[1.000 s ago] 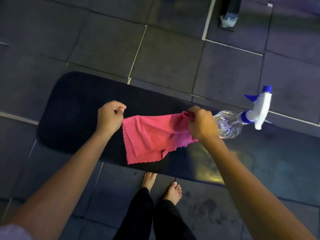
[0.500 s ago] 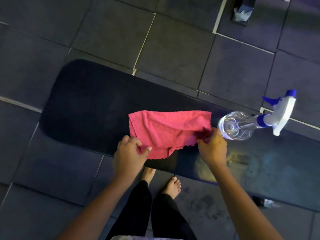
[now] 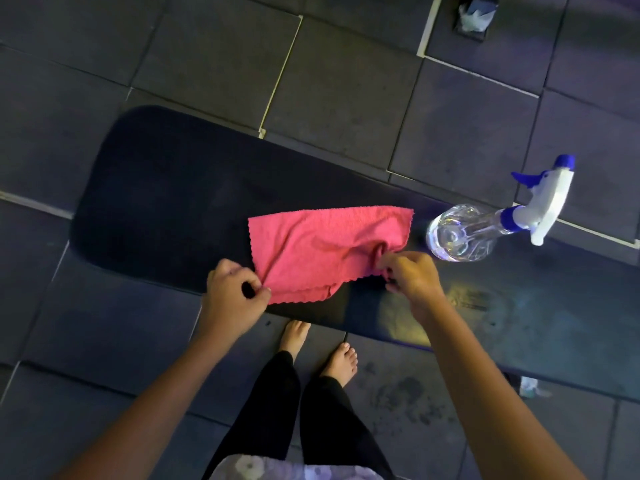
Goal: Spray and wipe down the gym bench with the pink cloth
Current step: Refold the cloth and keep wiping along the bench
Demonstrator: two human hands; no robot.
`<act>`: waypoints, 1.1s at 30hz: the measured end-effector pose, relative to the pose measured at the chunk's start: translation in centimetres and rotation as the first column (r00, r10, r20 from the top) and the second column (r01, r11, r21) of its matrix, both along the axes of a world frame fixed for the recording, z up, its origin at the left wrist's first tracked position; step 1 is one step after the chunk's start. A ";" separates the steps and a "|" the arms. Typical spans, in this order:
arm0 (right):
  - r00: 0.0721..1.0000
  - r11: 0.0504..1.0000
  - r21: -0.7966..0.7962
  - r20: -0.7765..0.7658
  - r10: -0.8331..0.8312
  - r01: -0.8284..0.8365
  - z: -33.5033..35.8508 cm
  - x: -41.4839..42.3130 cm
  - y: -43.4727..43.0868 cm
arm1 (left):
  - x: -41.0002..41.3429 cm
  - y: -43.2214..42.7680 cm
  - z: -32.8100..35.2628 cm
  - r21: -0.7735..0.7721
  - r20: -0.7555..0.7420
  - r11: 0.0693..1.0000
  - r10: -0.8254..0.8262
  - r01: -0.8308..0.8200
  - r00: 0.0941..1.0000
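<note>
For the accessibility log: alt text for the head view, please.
Both hands, left hand and right hand, pinch the near corners of a pink cloth spread on a dark gym bench. A clear spray bottle stands on the bench beside the cloth.

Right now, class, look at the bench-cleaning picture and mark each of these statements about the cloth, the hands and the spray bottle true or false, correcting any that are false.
1. The pink cloth lies on the gym bench. True.
2. The right hand holds the spray bottle. False: it pinches the cloth's near right edge; the bottle stands free on the bench.
3. The left hand pinches the cloth's near left corner. True.
4. The spray bottle lies on the floor. False: it stands on the bench, right of the cloth.
5. The person wears shoes. False: both feet are bare.
</note>
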State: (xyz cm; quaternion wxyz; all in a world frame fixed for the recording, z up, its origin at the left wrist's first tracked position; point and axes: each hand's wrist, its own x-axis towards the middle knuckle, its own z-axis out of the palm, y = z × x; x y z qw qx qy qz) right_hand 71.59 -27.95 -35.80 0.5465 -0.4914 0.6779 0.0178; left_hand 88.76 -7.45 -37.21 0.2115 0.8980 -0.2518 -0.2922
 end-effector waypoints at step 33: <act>0.625 0.827 0.141 0.590 -0.512 0.544 7.6 0.0 -3.7 | 4.9 -8.1 6.4 -0.125 -0.891 0.392 0.361 -0.911 0.277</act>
